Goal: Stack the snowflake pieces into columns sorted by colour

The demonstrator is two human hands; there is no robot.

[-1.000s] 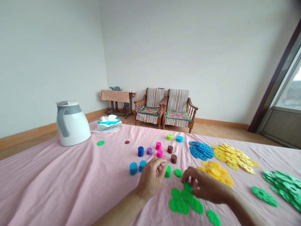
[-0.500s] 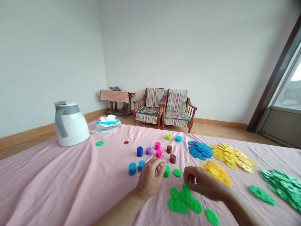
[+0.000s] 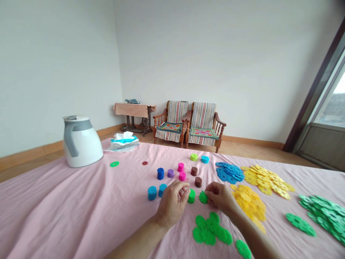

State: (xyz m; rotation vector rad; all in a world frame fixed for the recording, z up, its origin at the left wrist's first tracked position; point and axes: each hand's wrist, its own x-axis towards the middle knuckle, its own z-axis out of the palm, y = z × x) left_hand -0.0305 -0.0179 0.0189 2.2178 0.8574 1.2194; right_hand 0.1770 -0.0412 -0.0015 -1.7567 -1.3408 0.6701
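Note:
My left hand [image 3: 174, 201] rests on the cloth with its fingers curled in, and I see nothing between them. Right beside its thumb stands a short stack of green notched discs [image 3: 191, 196]; whether they touch I cannot tell. My right hand [image 3: 222, 198] pinches the edge of a green disc [image 3: 203, 197] lying just right of that stack. Nearer to me spreads a loose pile of green discs [image 3: 208, 228], with one single green disc [image 3: 243, 249] apart from it. Behind my right wrist is a yellow disc pile [image 3: 249, 203].
Small stacks stand beyond my hands: blue [image 3: 160, 173], purple [image 3: 170, 173], pink [image 3: 182, 176] and brown [image 3: 198, 182]. Larger heaps of blue [image 3: 229, 172], yellow [image 3: 269, 180] and dark green discs [image 3: 326, 214] lie right. A white jug [image 3: 83, 144] and tissue box [image 3: 124, 142] stand left.
My right hand has moved from the loose green pile up and slightly forward to the single green disc near the stack. My left hand stays where it was.

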